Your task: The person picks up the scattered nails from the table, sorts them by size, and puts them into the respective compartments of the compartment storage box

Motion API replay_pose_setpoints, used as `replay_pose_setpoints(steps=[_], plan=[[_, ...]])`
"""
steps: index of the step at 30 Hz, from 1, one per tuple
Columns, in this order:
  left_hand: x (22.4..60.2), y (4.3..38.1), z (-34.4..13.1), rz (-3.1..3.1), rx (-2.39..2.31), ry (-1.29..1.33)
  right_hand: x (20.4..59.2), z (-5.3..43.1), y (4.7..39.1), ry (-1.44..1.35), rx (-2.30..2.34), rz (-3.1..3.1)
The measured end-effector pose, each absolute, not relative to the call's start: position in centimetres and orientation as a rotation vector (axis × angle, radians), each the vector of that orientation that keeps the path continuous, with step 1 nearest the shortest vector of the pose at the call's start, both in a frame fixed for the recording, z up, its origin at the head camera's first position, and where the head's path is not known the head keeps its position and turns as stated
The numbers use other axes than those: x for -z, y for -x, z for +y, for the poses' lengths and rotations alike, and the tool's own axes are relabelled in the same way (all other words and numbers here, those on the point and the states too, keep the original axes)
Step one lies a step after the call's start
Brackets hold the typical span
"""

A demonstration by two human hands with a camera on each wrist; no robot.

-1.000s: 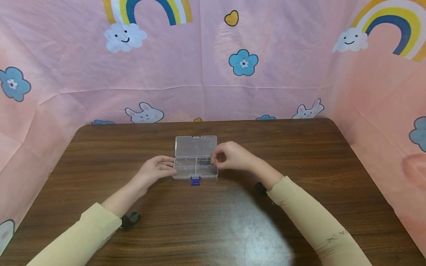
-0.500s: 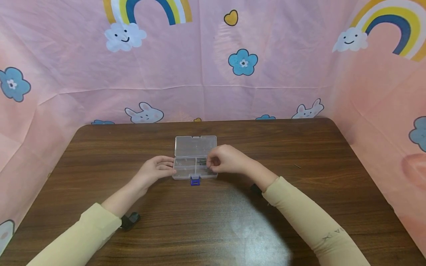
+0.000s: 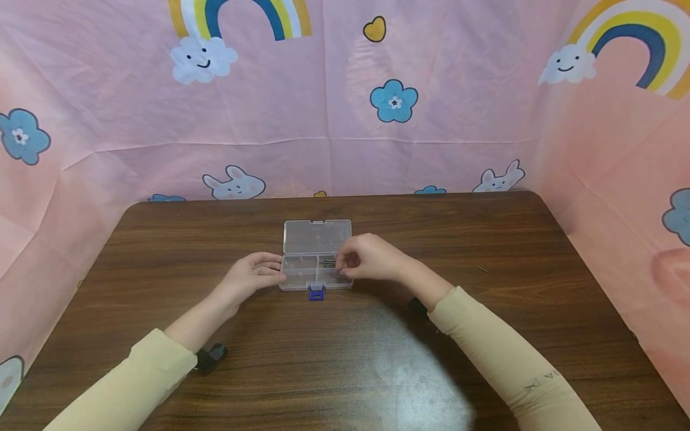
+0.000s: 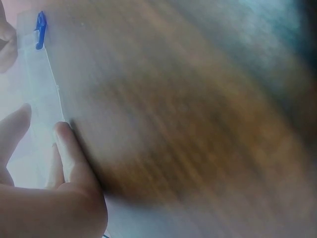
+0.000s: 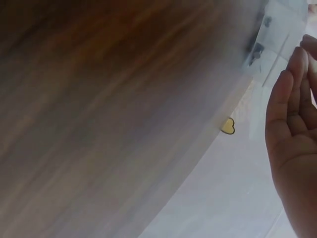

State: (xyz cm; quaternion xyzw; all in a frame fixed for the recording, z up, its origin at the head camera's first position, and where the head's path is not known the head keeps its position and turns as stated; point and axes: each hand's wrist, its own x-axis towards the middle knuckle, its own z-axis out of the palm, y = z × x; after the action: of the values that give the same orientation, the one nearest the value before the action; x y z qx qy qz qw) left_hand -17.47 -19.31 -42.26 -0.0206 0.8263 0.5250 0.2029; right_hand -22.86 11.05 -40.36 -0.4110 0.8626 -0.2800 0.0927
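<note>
A clear plastic compartment box [image 3: 299, 280] lies with its lid [image 3: 317, 237] folded back and a blue latch [image 3: 316, 293] at its front. My left hand [image 3: 249, 279] rests its extended fingers and thumb against the box's left end. Several thin dark nail-like pieces [image 3: 327, 262] lie in the back right compartment. Over the right compartments, my right hand [image 3: 369, 257] brings its curled index finger and thumb together. Whether anything is between those fingertips is hidden. In the right wrist view, that hand's fingers [image 5: 281, 99] reach toward the box.
A single thin nail-like piece [image 3: 481, 269] lies on the brown wooden table [image 3: 302, 365], right of the box. Pink patterned cloth [image 3: 463, 108] hangs behind the table and at both sides. A black wrist device [image 3: 211, 357] sits under the left forearm.
My right hand has shifted slightly left and down over the box, settling above the right compartments. The left hand and the box have stayed in place.
</note>
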Motion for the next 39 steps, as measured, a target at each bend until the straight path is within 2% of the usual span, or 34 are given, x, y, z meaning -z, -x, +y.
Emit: replay_pose_setpoints(steps=[13,39], plan=[[42.4,17.6,-19.4,2.302,-1.471,0.054,39.7,14.7,23.2,1.124,0.904,2.622],[42.3,17.6,-19.5,2.291,-1.470,0.061,39.2,25.1,22.5,0.767,1.026,2.739]])
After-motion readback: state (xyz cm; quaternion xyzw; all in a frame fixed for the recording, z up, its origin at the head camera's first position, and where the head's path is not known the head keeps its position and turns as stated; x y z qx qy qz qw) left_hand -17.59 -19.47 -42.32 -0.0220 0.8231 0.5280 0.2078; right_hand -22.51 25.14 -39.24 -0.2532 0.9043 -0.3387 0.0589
